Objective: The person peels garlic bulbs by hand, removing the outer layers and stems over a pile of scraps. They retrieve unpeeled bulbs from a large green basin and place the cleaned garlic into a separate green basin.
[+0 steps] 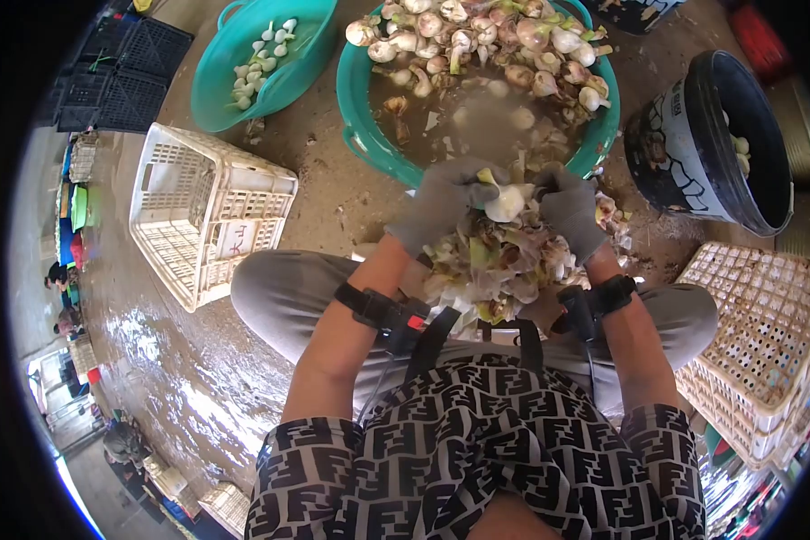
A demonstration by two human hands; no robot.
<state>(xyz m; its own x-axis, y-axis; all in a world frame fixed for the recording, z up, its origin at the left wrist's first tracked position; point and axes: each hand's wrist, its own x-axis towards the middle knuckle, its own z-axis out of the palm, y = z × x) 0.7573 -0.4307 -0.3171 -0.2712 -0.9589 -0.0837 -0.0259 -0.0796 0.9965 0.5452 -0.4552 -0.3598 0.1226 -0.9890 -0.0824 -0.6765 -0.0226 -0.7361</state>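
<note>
Between my gloved hands, over a heap of papery peelings (495, 265), is a whitish bulb (506, 203) with a yellow-green stem. My left hand (445, 200) has its fingers closed round the stem side of the bulb. At the bulb's right edge, my right hand (569, 205) is closed in a pinch; what its fingertips hold is too small to make out. Just beyond both hands stands a large green tub (355, 126) of murky water, with many unpeeled bulbs (459, 40) piled at its far side.
A green basin (211, 85) with white peeled bulbs stands at the upper left, above a white crate (243, 202). To the right are a black bucket (693, 148) with some bulbs inside and another white crate (765, 315). Black crates (139, 76) stack at the far left.
</note>
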